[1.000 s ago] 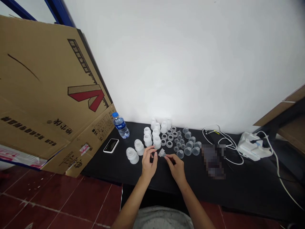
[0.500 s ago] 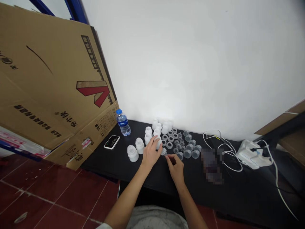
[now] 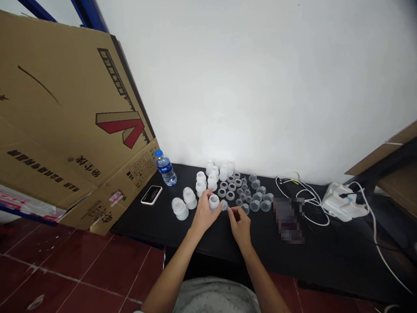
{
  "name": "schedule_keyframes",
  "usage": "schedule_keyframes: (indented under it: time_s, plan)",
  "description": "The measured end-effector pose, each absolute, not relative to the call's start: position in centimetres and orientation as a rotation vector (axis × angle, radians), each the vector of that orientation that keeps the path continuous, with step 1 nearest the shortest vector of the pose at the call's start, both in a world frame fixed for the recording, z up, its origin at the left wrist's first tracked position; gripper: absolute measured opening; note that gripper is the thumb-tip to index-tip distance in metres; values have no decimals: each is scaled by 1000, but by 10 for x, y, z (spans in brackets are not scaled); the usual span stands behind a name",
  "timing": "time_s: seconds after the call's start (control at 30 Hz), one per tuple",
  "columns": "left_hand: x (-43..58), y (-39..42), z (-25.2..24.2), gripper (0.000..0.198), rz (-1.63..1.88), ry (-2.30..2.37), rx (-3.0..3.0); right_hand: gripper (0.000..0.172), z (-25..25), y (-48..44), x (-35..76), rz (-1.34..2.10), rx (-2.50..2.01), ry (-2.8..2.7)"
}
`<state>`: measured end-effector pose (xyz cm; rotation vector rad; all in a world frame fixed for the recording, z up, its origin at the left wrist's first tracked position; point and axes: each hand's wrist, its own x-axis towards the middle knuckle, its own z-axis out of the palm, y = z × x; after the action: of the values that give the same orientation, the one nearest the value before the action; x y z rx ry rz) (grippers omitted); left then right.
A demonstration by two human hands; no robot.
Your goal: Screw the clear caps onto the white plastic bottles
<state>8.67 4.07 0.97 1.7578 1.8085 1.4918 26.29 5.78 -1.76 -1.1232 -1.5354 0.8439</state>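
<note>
My left hand [image 3: 202, 216] is wrapped round a small white bottle [image 3: 214, 201], its open mouth facing up. Between thumb and fingertips, my right hand [image 3: 241, 225] pinches a small clear bottle teat [image 3: 224, 205] close beside that bottle; whether the two touch is hard to tell. Behind my left hand several more white bottles [image 3: 201, 188] stand upright. To its left are two bottles with clear tops [image 3: 180, 209]. Flat translucent rings [image 3: 230, 187], small clear teats [image 3: 249, 199] and clear domed caps [image 3: 256, 205] lie beyond my right hand.
A water bottle [image 3: 166, 170] and a white-framed phone [image 3: 151, 195] are at the left of the black table [image 3: 273, 265]. On the right are a blurred dark object [image 3: 288, 221], white cables [image 3: 317, 202] and a white device [image 3: 343, 204]. A large cardboard box [image 3: 74, 113] stands left; a wall is behind.
My left hand has picked up a white bottle from the group and brought it nearer, mouth up. My right hand keeps its pinch on the teat. The view has shifted slightly.
</note>
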Motion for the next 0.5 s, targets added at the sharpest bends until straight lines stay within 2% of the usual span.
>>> schedule_keyframes:
  time_s: [0.1,0.27,0.5]
  plan:
    - [81,25,-2,69,1379,1757,1650,37,-15,57,263,839,-1131,-1540]
    - [67,7,-10,48,1275,1674,1556,43,-10,56,263,832,-1138,-1563]
    - [57,4,-10,43,1372,1553,1530,38,-17,57,263,883,-1138,-1493]
